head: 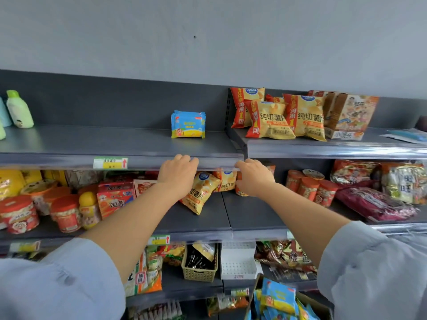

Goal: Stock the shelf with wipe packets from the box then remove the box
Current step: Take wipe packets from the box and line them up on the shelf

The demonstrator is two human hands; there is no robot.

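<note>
Cardboard box (253, 292) sits nearest, at five o'clock low in the view, open-topped and holding a loose jumble of wipe packets (277, 296) in blue and yellow film. Further out, both bare hands are at the front lip of the top shelf (92, 144). The left hand (178, 173) has its fingers (184, 158) close together and curled over the lip. The right hand (254, 179), just beside it at three o'clock, has its fingers bent toward the clear price strip (217, 161), and I cannot tell whether they grip it or only touch. Neither hand holds a packet.

Beyond them, at twelve o'clock from the left hand, a small upright stack (188, 124) of the same packets stands on the shelf, well apart from the chip bags (270, 121) at two o'clock. With one small stack up and many packets in the box, stocking looks barely begun.

The packets should be light, soft and squashy, with slick film that may slide when stacked. Pinching a few together across their flat faces, thumb one side and fingers the other, seems safest. Once emptied, the box should be light and lift by its side walls.
</note>
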